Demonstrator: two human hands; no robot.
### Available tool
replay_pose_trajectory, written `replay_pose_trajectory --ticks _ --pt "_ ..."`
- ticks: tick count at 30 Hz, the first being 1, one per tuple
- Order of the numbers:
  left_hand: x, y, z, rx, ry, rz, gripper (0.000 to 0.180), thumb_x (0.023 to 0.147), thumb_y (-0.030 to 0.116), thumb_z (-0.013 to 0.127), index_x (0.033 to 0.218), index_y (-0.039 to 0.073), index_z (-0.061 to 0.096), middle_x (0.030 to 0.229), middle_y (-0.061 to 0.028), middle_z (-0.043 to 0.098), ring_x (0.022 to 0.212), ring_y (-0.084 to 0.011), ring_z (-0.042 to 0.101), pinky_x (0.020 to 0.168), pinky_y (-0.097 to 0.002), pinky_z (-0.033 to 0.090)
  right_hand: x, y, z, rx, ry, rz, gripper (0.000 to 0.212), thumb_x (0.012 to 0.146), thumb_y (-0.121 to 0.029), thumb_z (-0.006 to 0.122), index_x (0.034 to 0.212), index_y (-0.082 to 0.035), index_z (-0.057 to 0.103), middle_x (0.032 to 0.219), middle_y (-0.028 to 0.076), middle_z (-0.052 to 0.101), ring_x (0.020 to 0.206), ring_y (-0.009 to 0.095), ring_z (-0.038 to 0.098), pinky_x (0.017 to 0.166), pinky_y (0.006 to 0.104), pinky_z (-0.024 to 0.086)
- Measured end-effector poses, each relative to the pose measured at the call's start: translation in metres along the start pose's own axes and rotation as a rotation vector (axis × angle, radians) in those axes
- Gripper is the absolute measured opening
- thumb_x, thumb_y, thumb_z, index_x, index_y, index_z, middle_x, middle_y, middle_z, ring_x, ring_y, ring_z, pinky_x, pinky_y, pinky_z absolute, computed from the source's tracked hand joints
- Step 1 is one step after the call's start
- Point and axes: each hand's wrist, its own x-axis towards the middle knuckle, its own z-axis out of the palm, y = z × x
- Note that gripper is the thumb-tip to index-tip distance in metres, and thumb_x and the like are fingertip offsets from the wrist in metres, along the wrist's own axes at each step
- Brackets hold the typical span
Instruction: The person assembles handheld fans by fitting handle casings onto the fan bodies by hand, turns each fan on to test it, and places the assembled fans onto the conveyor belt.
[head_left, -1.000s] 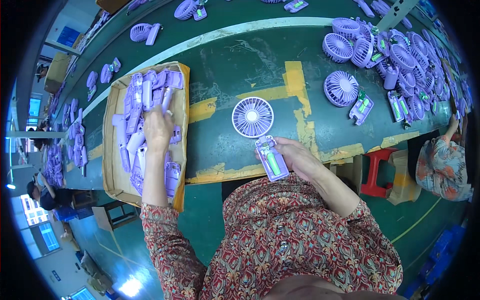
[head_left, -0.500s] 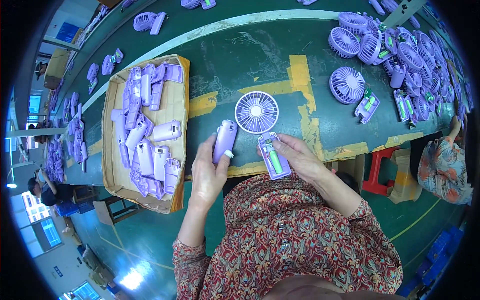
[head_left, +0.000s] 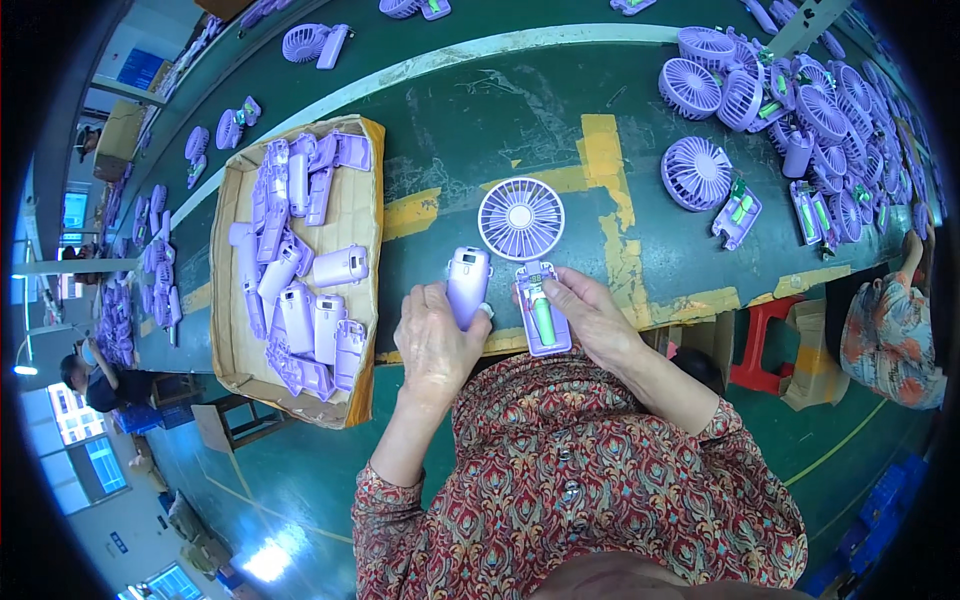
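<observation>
Reaching across the view, the green table (head_left: 450, 130) ends right by both hands. If the fingers go loose, a part could slip over that edge and drop to the floor. Old yellow tape (head_left: 603, 165) is stuck on it, and its rough bits might snag a part.

On the left is a cardboard box (head_left: 365, 210) with many purple shells (head_left: 328, 325) in it; its side stands in the way between them and the left hand. Far to the right is a heap of purple fans (head_left: 815, 120) — a bump might make some slide, since they lie all piled up. One loose fan (head_left: 697, 173) lies just beside the heap.

The left hand (head_left: 440, 335) and the right hand (head_left: 600, 325) are both curled around something. Just past them, a round fan head (head_left: 521, 218) lies face up on the table. The left hand grips a purple cover (head_left: 468, 285) by its sides. The right hand holds an uncovered handle (head_left: 545, 348), just below the fan head, with the thumb on top. I can't tell how well handle and fan head are joined; a hard tug might hurt that spot.

In the handle sits a green battery (head_left: 543, 320) — it could fall out if the handle tips. Smallest is the circuit board (head_left: 535, 277) near the right thumb, which a hard push might break.
</observation>
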Motion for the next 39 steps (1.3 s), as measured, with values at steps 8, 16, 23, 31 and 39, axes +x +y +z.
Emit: replay_pose_trajectory --ticks 8,16,23,31,39 --pt "-0.01 0.012 -0.023 -0.47 -0.163 -0.216 0.043 0.069 0.022 0.07 0.097 -0.007 0.054 0.083 -0.0201 0.066 0.073 -0.031 0.066 0.069 -0.039 0.053 0.0 -0.004 -0.002 -0.003 -0.047 0.027 0.033 0.097 -0.02 0.044 0.122 0.001 0.046 0.114 0.009 0.057 0.099 0.012 0.056 0.084 0.0247 0.048" --pt "-0.026 0.041 -0.012 -0.377 -0.161 0.02 0.064 0.072 0.024 0.066 0.123 -0.008 0.044 0.077 -0.0254 0.064 0.061 -0.0356 0.065 0.058 -0.043 0.053 -0.007 -0.005 0.0 0.07 -0.071 0.017 0.037 0.097 -0.015 0.041 0.13 0.001 0.041 0.119 0.007 0.051 0.109 0.013 0.046 0.096 0.0284 0.038" --pt "-0.029 0.045 -0.005 -0.32 -0.114 0.07 0.062 0.072 0.024 0.067 0.119 -0.011 0.048 0.077 -0.0287 0.063 0.059 -0.036 0.064 0.055 -0.042 0.053 -0.012 -0.013 0.003 0.106 -0.117 0.079 0.045 0.091 -0.006 0.038 0.136 0.001 0.033 0.128 0.01 0.045 0.117 0.016 0.043 0.101 0.0298 0.034" --pt "-0.029 0.048 -0.005 -0.266 -0.082 0.127 0.06 0.069 0.017 0.07 0.115 -0.015 0.051 0.068 -0.0197 0.064 0.057 -0.0271 0.066 0.054 -0.0344 0.053 -0.01 -0.01 0.0 -0.109 -0.189 -0.008 0.053 0.088 -0.007 0.041 0.139 0.0 0.028 0.129 0.009 0.045 0.118 0.017 0.043 0.101 0.0306 0.033" --pt "-0.031 0.044 0.004 -0.22 -0.061 0.243 0.062 0.07 0.02 0.071 0.113 -0.018 0.049 0.062 -0.02 0.061 0.052 -0.0302 0.063 0.048 -0.0373 0.051 -0.011 -0.003 0.008 -0.432 -0.066 -0.165 0.05 0.094 -0.028 0.045 0.133 0.001 0.034 0.12 0.018 0.051 0.108 0.023 0.051 0.093 0.0345 0.04"
